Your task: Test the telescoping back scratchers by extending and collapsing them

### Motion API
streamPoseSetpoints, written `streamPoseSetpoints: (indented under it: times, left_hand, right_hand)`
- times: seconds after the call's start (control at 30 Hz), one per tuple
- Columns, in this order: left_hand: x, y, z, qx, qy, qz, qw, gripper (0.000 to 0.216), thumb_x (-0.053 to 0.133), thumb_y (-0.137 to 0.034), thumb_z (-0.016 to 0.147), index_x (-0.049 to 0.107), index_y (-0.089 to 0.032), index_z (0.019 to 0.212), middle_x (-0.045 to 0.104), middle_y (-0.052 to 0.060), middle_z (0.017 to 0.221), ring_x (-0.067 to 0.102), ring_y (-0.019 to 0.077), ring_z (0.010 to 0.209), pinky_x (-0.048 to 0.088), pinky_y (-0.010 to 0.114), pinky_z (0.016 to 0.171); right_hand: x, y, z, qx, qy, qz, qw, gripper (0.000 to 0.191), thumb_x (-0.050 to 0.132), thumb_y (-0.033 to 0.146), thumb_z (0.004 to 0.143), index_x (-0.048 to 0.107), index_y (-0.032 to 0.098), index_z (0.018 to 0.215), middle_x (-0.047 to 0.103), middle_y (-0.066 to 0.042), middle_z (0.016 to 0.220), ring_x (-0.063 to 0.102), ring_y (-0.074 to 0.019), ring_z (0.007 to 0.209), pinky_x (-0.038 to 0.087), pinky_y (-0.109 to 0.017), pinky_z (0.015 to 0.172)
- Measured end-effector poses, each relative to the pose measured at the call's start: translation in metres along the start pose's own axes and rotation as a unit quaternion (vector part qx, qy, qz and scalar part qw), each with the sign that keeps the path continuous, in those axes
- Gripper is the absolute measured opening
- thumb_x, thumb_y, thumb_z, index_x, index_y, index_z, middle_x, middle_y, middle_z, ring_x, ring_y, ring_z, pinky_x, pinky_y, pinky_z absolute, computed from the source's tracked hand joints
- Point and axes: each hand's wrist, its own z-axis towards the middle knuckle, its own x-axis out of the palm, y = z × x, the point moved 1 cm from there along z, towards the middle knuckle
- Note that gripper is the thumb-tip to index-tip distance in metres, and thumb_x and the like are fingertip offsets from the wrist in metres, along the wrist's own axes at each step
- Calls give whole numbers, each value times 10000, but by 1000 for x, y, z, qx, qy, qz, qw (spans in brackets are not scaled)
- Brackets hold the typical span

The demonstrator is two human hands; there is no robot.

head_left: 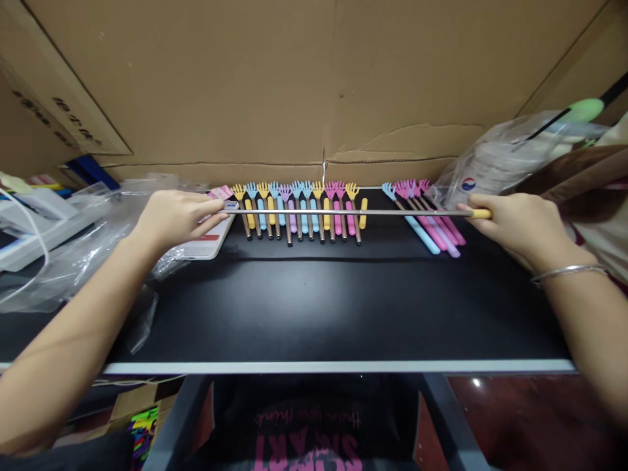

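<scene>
A long thin metal rod [304,212] stretches level above the black table. Its left end is pinched between the fingers of my left hand [184,216], which hide that tip. My right hand [517,226] is closed round the other end, where a yellow grip [481,214] shows. Behind the rod lies a row of small back scratchers [297,190] with claw heads in yellow, blue, purple and pink on short metal stems. Coloured handle sleeves [363,214] lie among them. Further right are several back scratchers with long coloured handles [424,234], side by side at a slant.
Clear plastic bags [83,255] and a white calculator-like device [210,239] lie at left. A bagged plastic cup [490,167] stands at the back right. Cardboard [235,85] walls the rear. Below the table edge [333,366] is a black chair or bag with pink lettering [309,451].
</scene>
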Motion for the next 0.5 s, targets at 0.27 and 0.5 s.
streamPoseSetpoints:
  times: [0.27,0.5]
  left_hand:
    - [-1,-10,2,4,8,-29,1000,455,347,-502,974,634,-207,782,734,36,805,594,162,686,246,266,554]
    - [-2,-42,12,63,-29,-75,995,466,335,-448,973,603,-221,668,652,43,637,601,173,617,256,282,516]
  right_hand:
    - [3,8,-2,-31,11,-12,999,261,412,443,826,579,242,818,661,-88,753,565,-222,641,202,-257,504]
    - [0,44,-14,-105,-16,4,994,325,390,432,856,662,258,889,694,-73,722,589,-215,609,187,-255,500]
